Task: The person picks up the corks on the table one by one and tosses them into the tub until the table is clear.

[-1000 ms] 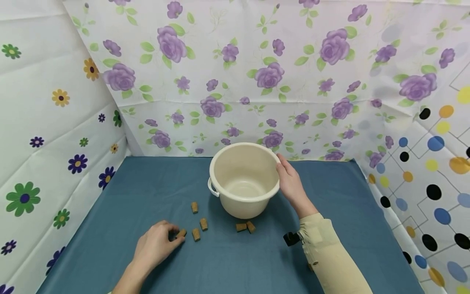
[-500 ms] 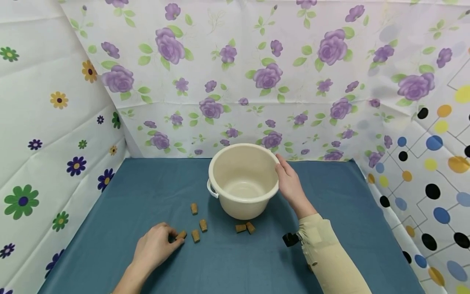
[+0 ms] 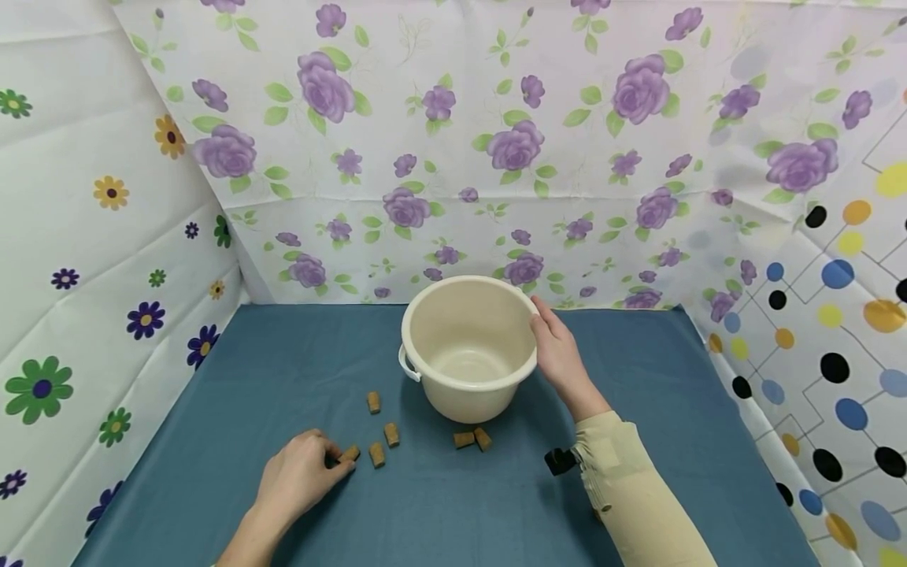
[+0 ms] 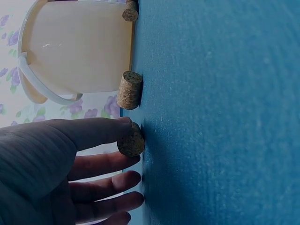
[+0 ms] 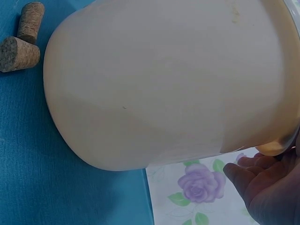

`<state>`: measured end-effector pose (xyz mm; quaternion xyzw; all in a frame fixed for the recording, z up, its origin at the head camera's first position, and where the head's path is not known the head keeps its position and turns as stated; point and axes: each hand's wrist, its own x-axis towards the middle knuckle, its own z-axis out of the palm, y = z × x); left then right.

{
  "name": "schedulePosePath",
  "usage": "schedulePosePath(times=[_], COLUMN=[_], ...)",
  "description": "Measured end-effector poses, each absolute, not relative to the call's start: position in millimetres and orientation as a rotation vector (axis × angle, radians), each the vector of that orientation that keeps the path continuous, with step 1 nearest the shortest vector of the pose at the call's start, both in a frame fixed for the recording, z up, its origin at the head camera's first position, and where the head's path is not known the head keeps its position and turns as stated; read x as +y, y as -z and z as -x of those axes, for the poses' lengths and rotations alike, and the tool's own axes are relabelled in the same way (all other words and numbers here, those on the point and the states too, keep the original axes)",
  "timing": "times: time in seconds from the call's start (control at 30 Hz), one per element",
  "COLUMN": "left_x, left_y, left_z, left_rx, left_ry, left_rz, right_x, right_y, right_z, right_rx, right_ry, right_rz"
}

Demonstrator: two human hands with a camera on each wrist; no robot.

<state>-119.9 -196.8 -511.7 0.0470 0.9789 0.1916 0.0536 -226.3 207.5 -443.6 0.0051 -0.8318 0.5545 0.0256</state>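
Observation:
My left hand [image 3: 301,476] is low at the left, pinching a cork stopper [image 4: 131,143] between thumb and fingers against the blue cloth. In the left wrist view the other fingertips rest along the cloth. A cream plastic bucket [image 3: 468,403] stands upright at the back centre, with nothing visible inside. My right hand [image 3: 563,354] grips its right rim, the thumb on the near side; the other fingers are mostly hidden behind it. Loose corks lie between the left hand and the bucket: one farther back [image 3: 373,402], one in the middle [image 3: 392,434] and one nearer [image 3: 377,454].
Two more corks lie before the bucket, one on its side [image 3: 464,439] beside another [image 3: 483,439]. The bucket's white handle [image 3: 408,365] hangs at its left. A small brown bit [image 3: 597,516] shows under the right sleeve. Patterned sheets enclose the blue cloth [image 3: 453,512].

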Motion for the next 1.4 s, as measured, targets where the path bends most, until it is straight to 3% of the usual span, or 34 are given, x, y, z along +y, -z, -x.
schedulePosePath(times=[1.4], left_x=[-193.3], left_y=[491.5], left_z=[123.7], left_rx=[3.118], left_ry=[-0.705], left_rz=[-0.163], right_x=[206.6], right_y=[442.6], right_z=[226.1], right_rx=[-2.550], right_ry=[-1.714], right_rz=[-0.005])
